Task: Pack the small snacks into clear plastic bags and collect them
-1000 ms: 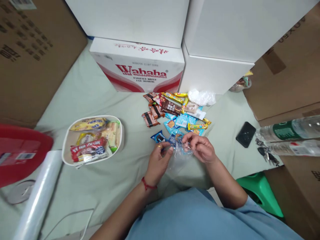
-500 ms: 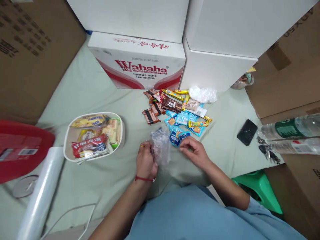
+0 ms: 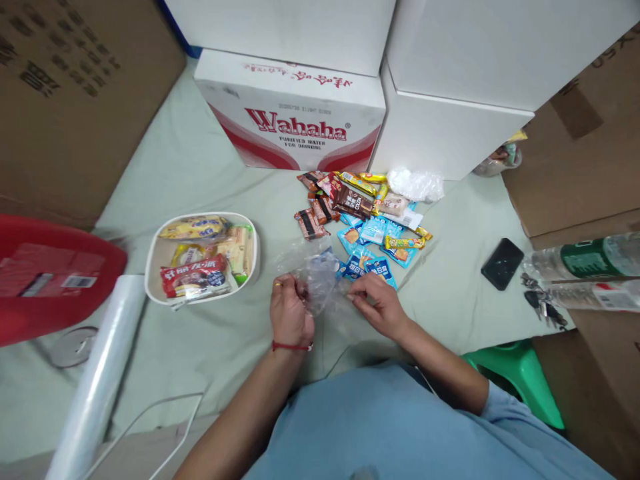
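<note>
My left hand (image 3: 290, 312) and my right hand (image 3: 374, 301) both pinch a clear plastic bag (image 3: 316, 279) between them, just above the pale green cloth. A blue snack packet shows through the bag's film. Just beyond the bag lies a pile of small snack packets (image 3: 365, 213), blue, brown, red and yellow. To the left stands a white bowl (image 3: 253, 257) filled with larger wrapped snacks. A red cord circles my left wrist and a ring sits on one finger.
White boxes and a Wahaha carton (image 3: 295, 120) stand behind the pile. Brown cartons wall both sides. A black phone (image 3: 502, 263), keys and water bottles (image 3: 585, 260) lie at right, a green stool (image 3: 520, 380) below. A film roll (image 3: 95, 380) and a red tray (image 3: 45, 280) are at left.
The bag went from both hands to my left hand alone, then back between both. My right hand left the blue packets and took hold of the bag's edge.
</note>
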`<act>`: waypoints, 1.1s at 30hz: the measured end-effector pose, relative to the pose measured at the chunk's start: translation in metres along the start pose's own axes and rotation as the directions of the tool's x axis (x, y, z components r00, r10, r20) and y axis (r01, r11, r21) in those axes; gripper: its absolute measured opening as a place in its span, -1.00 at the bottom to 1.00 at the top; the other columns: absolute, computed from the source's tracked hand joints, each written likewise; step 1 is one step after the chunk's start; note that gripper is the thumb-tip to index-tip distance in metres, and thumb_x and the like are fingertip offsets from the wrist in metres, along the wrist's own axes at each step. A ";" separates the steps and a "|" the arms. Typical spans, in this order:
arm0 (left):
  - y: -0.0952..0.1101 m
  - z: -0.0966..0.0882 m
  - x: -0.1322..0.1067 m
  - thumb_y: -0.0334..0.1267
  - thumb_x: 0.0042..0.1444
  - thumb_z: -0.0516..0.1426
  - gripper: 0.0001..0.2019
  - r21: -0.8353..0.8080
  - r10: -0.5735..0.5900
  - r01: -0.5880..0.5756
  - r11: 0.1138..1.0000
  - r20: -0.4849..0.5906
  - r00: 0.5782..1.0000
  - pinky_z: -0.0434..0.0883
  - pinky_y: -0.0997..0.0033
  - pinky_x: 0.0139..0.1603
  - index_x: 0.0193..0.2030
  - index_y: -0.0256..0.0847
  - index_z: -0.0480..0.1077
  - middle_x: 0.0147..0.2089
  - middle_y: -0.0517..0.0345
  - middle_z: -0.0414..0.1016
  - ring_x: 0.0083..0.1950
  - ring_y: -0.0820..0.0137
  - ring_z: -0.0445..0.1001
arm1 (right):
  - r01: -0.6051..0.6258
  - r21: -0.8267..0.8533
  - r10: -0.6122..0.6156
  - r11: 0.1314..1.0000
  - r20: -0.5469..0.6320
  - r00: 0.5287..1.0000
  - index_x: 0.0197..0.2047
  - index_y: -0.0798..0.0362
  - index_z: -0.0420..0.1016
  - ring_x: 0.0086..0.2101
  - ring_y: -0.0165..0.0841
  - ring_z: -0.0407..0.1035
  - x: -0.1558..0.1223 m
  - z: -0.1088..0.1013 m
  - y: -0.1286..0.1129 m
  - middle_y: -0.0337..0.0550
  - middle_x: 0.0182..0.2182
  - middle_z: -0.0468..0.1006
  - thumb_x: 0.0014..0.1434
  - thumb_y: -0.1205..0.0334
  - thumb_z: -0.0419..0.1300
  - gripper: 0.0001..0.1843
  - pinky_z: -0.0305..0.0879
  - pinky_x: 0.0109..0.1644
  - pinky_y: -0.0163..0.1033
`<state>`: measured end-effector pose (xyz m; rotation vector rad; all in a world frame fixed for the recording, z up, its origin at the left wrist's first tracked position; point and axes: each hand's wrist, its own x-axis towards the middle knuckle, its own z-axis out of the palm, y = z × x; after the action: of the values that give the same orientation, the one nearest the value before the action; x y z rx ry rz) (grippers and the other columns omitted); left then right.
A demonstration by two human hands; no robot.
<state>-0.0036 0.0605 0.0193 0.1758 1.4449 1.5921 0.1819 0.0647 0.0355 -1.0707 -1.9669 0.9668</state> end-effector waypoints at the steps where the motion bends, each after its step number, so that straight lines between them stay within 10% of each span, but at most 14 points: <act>1: 0.001 0.000 0.001 -0.06 0.13 0.26 -0.67 -0.008 0.008 -0.008 1.000 -0.005 1.000 0.19 0.58 -0.45 -0.37 -0.14 0.19 -0.49 0.42 0.15 -0.48 0.58 0.16 | -0.072 0.058 0.074 0.996 -0.022 0.997 -0.19 -0.05 0.49 -0.30 -0.29 0.38 0.000 -0.002 0.000 -0.16 -0.33 0.52 0.43 0.07 0.17 -0.81 0.34 -0.14 -0.14; 6: 0.000 0.003 -0.003 -0.04 0.18 0.25 -0.66 -0.019 0.022 -0.021 1.000 0.042 0.999 0.19 0.56 -0.46 -0.35 -0.12 0.18 -0.47 0.40 0.12 -0.48 0.55 0.13 | -0.354 0.366 0.352 0.861 0.076 0.933 0.17 -0.07 0.41 -0.35 -0.38 0.37 0.002 0.009 0.000 -0.09 -0.05 0.55 0.25 -0.10 0.34 -0.48 0.31 -0.35 -0.27; 9: -0.003 0.002 -0.004 0.02 0.21 0.24 -0.65 0.012 0.057 -0.058 0.998 0.055 0.997 0.21 0.54 -0.45 -0.34 -0.12 0.19 -0.47 0.40 0.12 -0.48 0.53 0.15 | -0.423 0.399 0.397 0.814 0.149 0.906 0.03 -0.02 0.49 -0.43 -0.41 0.31 0.006 0.022 0.000 -0.21 -0.29 0.54 0.18 -0.07 0.39 -0.55 0.25 -0.36 -0.29; 15: 0.005 -0.006 0.008 0.09 0.20 0.25 -0.61 0.092 0.268 -0.263 0.960 -0.055 0.962 0.30 0.47 -0.33 -0.34 -0.13 0.23 -0.40 0.35 0.22 -0.39 0.51 0.20 | -0.420 0.398 0.424 0.815 0.083 0.902 -0.23 0.01 0.56 -0.47 -0.42 0.24 0.010 0.005 0.000 -0.29 -0.47 0.44 0.22 -0.13 0.33 -0.65 0.18 -0.36 -0.29; 24: 0.015 -0.014 0.019 0.11 0.17 0.30 -0.56 0.010 0.266 -0.266 0.964 -0.024 0.964 -0.02 0.49 -0.58 -0.30 -0.10 0.18 -0.46 0.43 0.15 -0.52 0.57 0.07 | -0.436 0.325 0.430 0.839 0.095 0.898 -0.20 0.02 0.60 -0.51 -0.43 0.27 0.009 -0.060 0.006 -0.27 -0.46 0.54 0.19 -0.15 0.39 -0.62 0.21 -0.41 -0.30; 33: 0.015 -0.019 0.016 0.04 0.11 0.33 -0.59 0.044 0.195 -0.196 0.980 0.024 0.980 0.11 0.60 -0.62 -0.29 -0.12 0.21 -0.49 0.43 0.22 -0.57 0.59 0.23 | -0.331 0.082 0.333 0.940 -0.018 0.943 -0.19 0.00 0.66 -0.29 -0.26 0.51 0.008 -0.073 0.022 -0.14 -0.31 0.68 0.29 -0.05 0.31 -0.72 0.40 -0.16 -0.18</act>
<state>-0.0328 0.0609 0.0188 0.3700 1.4871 1.7100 0.2466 0.1007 0.0543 -1.3937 -1.7385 1.1854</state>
